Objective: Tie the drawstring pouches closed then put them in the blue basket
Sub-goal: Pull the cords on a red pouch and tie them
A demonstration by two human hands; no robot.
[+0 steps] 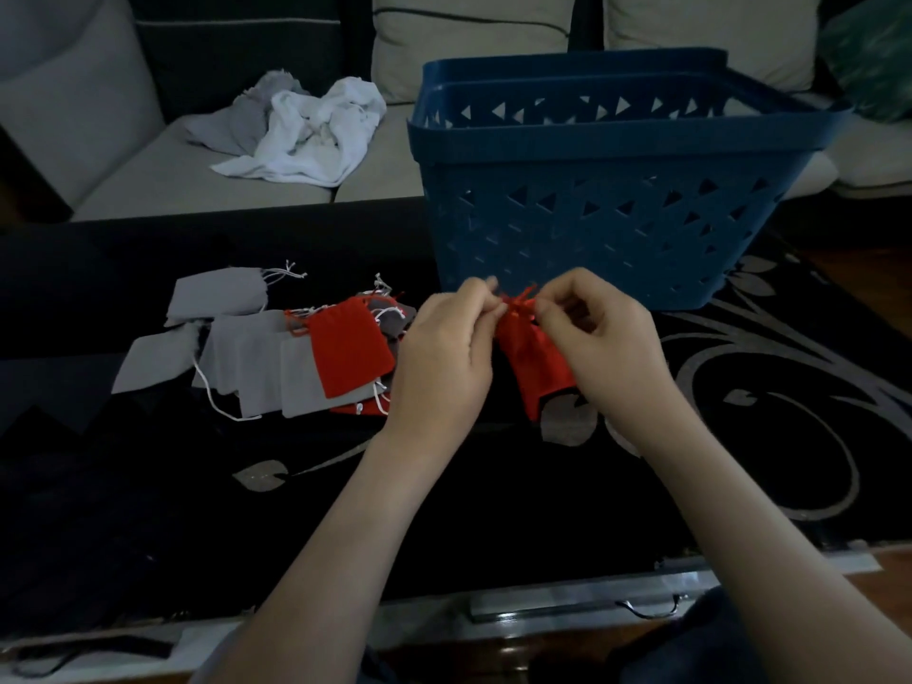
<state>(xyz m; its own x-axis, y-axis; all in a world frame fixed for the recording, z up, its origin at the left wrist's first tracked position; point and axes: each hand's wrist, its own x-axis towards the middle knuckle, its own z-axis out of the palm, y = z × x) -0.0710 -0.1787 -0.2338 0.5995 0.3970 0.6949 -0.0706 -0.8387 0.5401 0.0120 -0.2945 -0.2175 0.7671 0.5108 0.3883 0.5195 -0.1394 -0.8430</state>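
left hand point(444, 348) and right hand point(592, 338) each pinch the drawstrings of a red pouch point(535, 357), held before the blue basket point(617, 224).

Home living room: cushioned sofa point(207, 155) behind cloth-covered worktop point(740, 397), crumpled laundry point(306, 135) on sofa seat, wooden floor beside worktop.

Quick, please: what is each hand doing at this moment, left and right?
Left hand: pinches the red drawstring of the red pouch.
Right hand: pinches the same drawstring from the other side.
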